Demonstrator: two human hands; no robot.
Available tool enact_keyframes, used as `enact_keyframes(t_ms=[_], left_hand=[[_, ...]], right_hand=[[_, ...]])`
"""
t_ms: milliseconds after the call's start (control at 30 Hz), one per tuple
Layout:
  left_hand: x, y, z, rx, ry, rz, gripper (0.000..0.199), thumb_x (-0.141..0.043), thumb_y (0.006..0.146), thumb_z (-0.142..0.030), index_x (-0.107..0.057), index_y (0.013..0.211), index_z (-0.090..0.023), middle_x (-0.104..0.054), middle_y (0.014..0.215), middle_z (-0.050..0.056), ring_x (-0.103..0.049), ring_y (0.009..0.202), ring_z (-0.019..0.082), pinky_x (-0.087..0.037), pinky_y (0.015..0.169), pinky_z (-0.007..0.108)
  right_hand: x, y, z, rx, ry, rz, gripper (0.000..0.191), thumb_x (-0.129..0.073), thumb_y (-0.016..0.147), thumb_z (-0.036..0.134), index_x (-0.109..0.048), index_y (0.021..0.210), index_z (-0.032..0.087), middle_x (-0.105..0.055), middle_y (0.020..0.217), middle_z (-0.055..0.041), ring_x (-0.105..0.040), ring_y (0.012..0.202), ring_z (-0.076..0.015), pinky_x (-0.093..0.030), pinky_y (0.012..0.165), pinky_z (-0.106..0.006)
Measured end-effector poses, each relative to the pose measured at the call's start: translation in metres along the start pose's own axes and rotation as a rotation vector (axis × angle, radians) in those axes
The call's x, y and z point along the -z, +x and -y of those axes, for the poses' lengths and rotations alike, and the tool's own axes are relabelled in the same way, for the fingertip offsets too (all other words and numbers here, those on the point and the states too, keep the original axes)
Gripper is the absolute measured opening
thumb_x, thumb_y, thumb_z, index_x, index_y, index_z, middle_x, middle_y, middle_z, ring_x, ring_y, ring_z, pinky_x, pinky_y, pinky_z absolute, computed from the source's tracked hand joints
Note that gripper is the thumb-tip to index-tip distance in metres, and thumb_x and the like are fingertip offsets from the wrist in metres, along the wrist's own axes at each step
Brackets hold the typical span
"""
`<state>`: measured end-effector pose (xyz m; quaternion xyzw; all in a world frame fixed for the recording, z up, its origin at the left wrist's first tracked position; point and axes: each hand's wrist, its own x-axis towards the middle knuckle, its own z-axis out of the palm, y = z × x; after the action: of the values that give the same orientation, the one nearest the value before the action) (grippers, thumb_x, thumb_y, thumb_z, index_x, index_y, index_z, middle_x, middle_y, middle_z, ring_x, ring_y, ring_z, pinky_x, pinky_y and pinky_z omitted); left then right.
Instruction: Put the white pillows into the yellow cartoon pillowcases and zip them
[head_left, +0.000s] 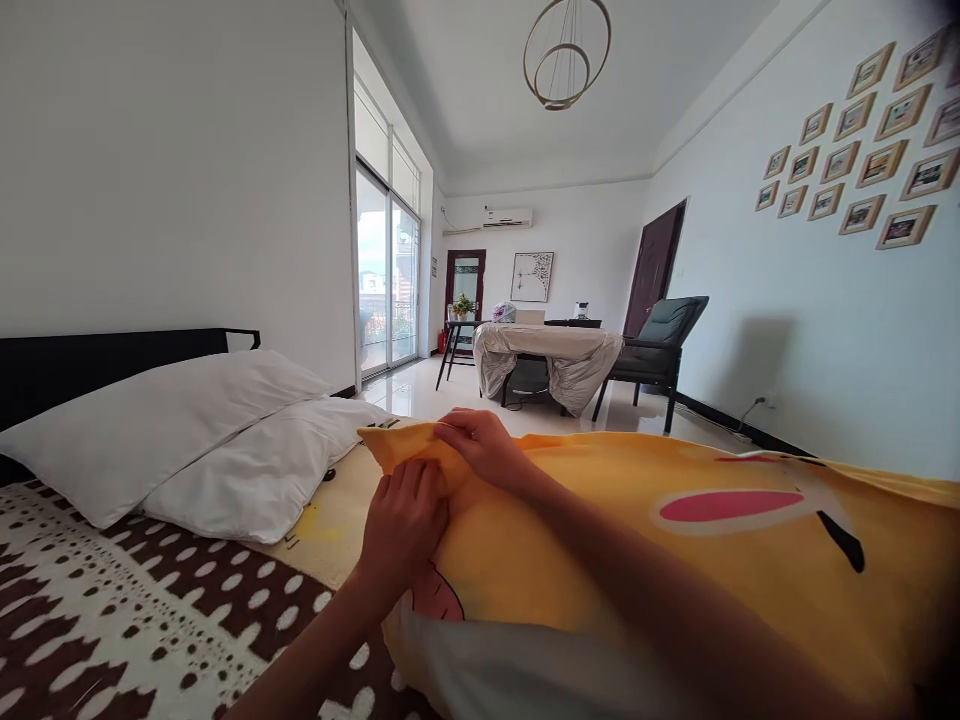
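Both hands at the corner of the yellow cloth

On the view's clock face, the yellow cloth (615,480) spreads from seven o'clock to four, its corner pointing toward eight. At six o'clock the right hand (480,445) pinches its upper edge; at seven the left hand (409,515) curls closed on a fold, fingertips hidden. White pillows (217,430) lie between eight and nine. The step in hand looks like gripping and arranging that corner; the next move seems to call for a firm pinch and an even pull along the edge
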<state>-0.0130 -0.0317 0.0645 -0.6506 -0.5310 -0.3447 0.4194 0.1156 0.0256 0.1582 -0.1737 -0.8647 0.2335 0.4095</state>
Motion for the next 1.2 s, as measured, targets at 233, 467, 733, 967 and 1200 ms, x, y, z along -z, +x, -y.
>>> enact_keyframes(t_ms=[233, 467, 733, 967, 1200], left_hand=[[-0.008, 0.004, 0.012, -0.151, 0.044, -0.08, 0.018, -0.044, 0.082, -0.01, -0.053, 0.069, -0.018, -0.053, 0.063, 0.003, -0.05, 0.062, 0.018, -0.039, 0.064, 0.032], [0.001, 0.019, 0.007, 0.031, 0.045, -0.2, 0.014, -0.045, 0.073, -0.008, -0.052, 0.067, -0.018, -0.053, 0.062, 0.004, -0.051, 0.064, 0.02, -0.039, 0.065, 0.033], [-0.005, 0.02, 0.02, 0.063, 0.044, -0.08, 0.024, -0.043, 0.088, -0.017, -0.059, 0.07, -0.018, -0.056, 0.064, 0.005, -0.055, 0.065, 0.02, -0.038, 0.065, 0.033], [-0.036, 0.016, 0.03, 0.354, -0.034, 0.377, 0.029, -0.047, 0.087, -0.04, -0.063, 0.087, -0.015, -0.066, 0.086, 0.012, -0.062, 0.082, 0.028, -0.039, 0.055, 0.031], [-0.063, 0.022, 0.015, 0.581, -0.271, 0.299, 0.04, -0.056, 0.076, -0.041, -0.055, 0.107, -0.016, -0.063, 0.099, 0.013, -0.058, 0.097, 0.031, -0.044, 0.073, 0.038]], right_hand=[[-0.002, 0.001, -0.008, -0.039, 0.094, 0.056, 0.039, -0.047, 0.082, 0.045, -0.037, 0.056, 0.018, -0.026, 0.057, 0.0052, -0.024, 0.057, -0.0087, -0.02, 0.051, -0.024], [0.0, -0.001, -0.01, -0.049, 0.112, 0.028, 0.037, -0.048, 0.083, 0.045, -0.04, 0.059, 0.018, -0.028, 0.058, 0.005, -0.024, 0.058, -0.0086, -0.02, 0.051, -0.024], [-0.001, 0.0, -0.027, -0.081, 0.118, -0.021, 0.038, -0.048, 0.082, 0.048, -0.049, 0.061, 0.017, -0.028, 0.058, 0.0049, -0.025, 0.058, -0.0092, -0.022, 0.052, -0.024], [-0.014, 0.0, -0.039, -0.073, 0.098, -0.031, 0.034, -0.047, 0.083, 0.044, -0.052, 0.064, 0.016, -0.033, 0.059, 0.0043, -0.028, 0.059, -0.0095, -0.025, 0.054, -0.023], [-0.021, -0.003, -0.049, -0.043, 0.092, -0.018, 0.038, -0.047, 0.083, 0.045, -0.048, 0.058, 0.017, -0.03, 0.057, 0.0043, -0.028, 0.058, -0.0096, -0.025, 0.053, -0.023]])
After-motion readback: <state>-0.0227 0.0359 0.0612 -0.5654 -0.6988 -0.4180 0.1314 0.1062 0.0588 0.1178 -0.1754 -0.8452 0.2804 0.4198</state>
